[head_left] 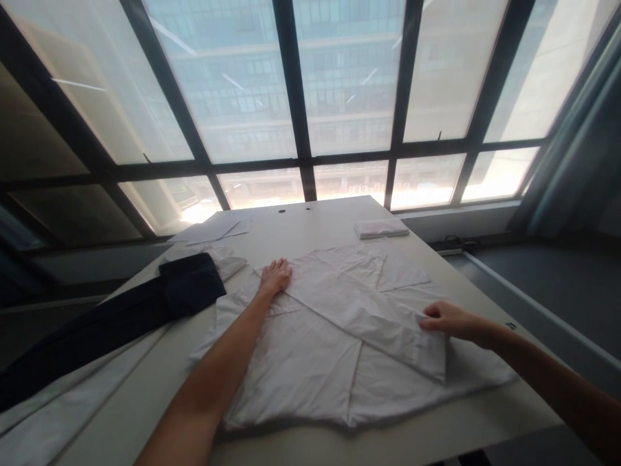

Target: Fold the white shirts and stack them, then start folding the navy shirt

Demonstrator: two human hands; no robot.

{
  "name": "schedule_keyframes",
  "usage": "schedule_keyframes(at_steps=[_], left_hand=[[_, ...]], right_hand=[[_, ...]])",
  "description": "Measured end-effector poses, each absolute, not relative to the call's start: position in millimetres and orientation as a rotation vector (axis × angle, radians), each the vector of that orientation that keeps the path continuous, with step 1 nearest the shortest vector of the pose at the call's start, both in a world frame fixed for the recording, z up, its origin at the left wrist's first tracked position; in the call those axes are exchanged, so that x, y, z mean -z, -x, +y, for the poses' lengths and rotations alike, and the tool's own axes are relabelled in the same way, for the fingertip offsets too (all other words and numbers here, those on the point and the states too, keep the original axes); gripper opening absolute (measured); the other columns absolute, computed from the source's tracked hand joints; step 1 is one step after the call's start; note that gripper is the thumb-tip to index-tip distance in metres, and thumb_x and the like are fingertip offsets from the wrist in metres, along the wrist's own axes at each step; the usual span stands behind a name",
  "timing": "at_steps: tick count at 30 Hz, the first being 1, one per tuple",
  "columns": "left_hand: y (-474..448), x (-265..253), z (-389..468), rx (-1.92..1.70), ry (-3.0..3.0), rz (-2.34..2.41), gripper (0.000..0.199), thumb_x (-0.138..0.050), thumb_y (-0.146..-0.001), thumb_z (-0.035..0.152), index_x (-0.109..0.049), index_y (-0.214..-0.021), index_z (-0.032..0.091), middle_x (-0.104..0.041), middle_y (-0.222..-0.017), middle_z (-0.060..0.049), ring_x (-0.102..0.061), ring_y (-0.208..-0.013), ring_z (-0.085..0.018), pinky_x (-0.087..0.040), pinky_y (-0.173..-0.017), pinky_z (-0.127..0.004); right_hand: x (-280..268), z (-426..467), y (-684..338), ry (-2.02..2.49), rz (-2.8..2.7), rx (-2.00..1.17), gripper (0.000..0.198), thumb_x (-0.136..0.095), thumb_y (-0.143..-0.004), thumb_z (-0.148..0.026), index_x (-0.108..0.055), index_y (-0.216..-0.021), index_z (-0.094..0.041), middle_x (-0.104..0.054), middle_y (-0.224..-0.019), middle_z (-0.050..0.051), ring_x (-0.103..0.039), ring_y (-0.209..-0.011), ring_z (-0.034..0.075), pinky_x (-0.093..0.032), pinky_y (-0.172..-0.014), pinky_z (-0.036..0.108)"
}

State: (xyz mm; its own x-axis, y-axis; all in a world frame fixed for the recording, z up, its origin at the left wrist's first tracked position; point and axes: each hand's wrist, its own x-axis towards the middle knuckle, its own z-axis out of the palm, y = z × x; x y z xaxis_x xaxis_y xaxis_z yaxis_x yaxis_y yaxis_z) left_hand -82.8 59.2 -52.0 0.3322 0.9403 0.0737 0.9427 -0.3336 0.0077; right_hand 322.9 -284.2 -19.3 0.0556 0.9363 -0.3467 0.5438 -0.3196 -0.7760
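A white long-sleeved garment, perhaps a coat or shirt, lies spread on the table under both my hands. One sleeve runs diagonally across its body toward the right. My left hand rests flat on the cloth near that sleeve's upper end, fingers stretched out. At the sleeve's cuff end, my right hand pinches the edge between thumb and fingers. Creases cross the fabric, and the layers underneath are hidden.
Dark navy cloth lies over white fabric along the table's left side. A folded white cloth sits at the far right of the white table; flat white sheets lie far left. Beyond stand windows and a curtain.
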Motion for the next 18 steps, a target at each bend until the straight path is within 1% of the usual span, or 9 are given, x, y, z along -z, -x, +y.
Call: schedule_keyframes(at_steps=[3, 5, 7, 9, 12, 14, 18], left_hand=[[82.2, 52.2, 57.7, 0.101, 2.527, -1.787, 0.057, -0.024, -0.106, 0.04, -0.035, -0.157, 0.016, -0.031, -0.165, -0.012, -0.026, -0.152, -0.029, -0.025, -0.121, -0.053], [83.2, 52.5, 56.8, 0.1, 2.525, -1.784, 0.057, -0.023, -0.106, 0.04, -0.035, -0.157, 0.016, -0.031, -0.165, -0.013, -0.026, -0.152, -0.029, -0.026, -0.12, -0.053], [84.9, 51.4, 56.3, 0.095, 2.525, -1.782, 0.056, -0.024, -0.106, 0.039, -0.035, -0.157, 0.017, -0.031, -0.165, -0.013, -0.026, -0.153, -0.029, -0.026, -0.12, -0.053], [84.5, 47.0, 54.8, 0.083, 2.52, -1.793, 0.056, -0.024, -0.106, 0.039, -0.035, -0.157, 0.019, -0.03, -0.166, -0.013, -0.026, -0.153, -0.03, -0.026, -0.12, -0.055], [69.0, 33.1, 43.2, 0.067, 2.512, -1.778, 0.057, -0.028, -0.105, 0.037, -0.033, -0.158, 0.018, -0.025, -0.167, -0.014, -0.02, -0.155, -0.034, -0.022, -0.12, -0.06], [44.0, 23.2, 24.0, 0.068, 2.584, -1.654, 0.059, -0.033, -0.104, 0.037, -0.031, -0.159, 0.016, -0.021, -0.168, -0.014, -0.014, -0.156, -0.034, -0.016, -0.122, -0.061], [-23.4, 21.7, -39.6, 0.045, 3.066, -1.168, 0.062, -0.026, -0.106, 0.049, -0.027, -0.161, 0.019, -0.023, -0.168, -0.012, -0.015, -0.156, -0.029, -0.017, -0.124, -0.055]], right_hand=[[14.9, -289.5, -324.3, 1.852, -1.337, -1.281, 0.046, -0.077, -0.069, -0.058, -0.063, -0.082, -0.016, -0.055, -0.061, -0.003, -0.049, -0.052, 0.01, -0.034, -0.047, 0.021], [18.8, -290.9, -327.5, 1.878, -1.304, -1.294, 0.048, -0.08, -0.066, -0.057, -0.062, -0.085, -0.017, -0.053, -0.056, -0.005, -0.047, -0.047, 0.009, -0.032, -0.043, 0.02], [26.5, -291.0, -330.4, 1.931, -1.304, -1.285, 0.048, -0.081, -0.065, -0.054, -0.059, -0.087, -0.018, -0.051, -0.053, -0.006, -0.048, -0.044, 0.009, -0.031, -0.041, 0.019], [34.2, -290.6, -331.9, 1.967, -1.319, -1.262, 0.046, -0.081, -0.064, -0.048, -0.056, -0.091, -0.02, -0.054, -0.054, -0.007, -0.05, -0.044, 0.01, -0.032, -0.041, 0.018], [39.4, -289.5, -331.0, 1.988, -1.349, -1.256, 0.044, -0.079, -0.066, -0.041, -0.051, -0.094, -0.021, -0.057, -0.057, -0.007, -0.053, -0.045, 0.01, -0.034, -0.041, 0.018], [38.5, -288.8, -329.0, 2.001, -1.371, -1.258, 0.045, -0.078, -0.066, -0.039, -0.049, -0.096, -0.022, -0.058, -0.058, -0.007, -0.054, -0.045, 0.011, -0.035, -0.04, 0.018], [34.0, -289.7, -327.3, 2.046, -1.412, -1.251, 0.049, -0.079, -0.065, -0.037, -0.047, -0.099, -0.022, -0.059, -0.059, -0.007, -0.054, -0.043, 0.012, -0.036, -0.04, 0.02]])
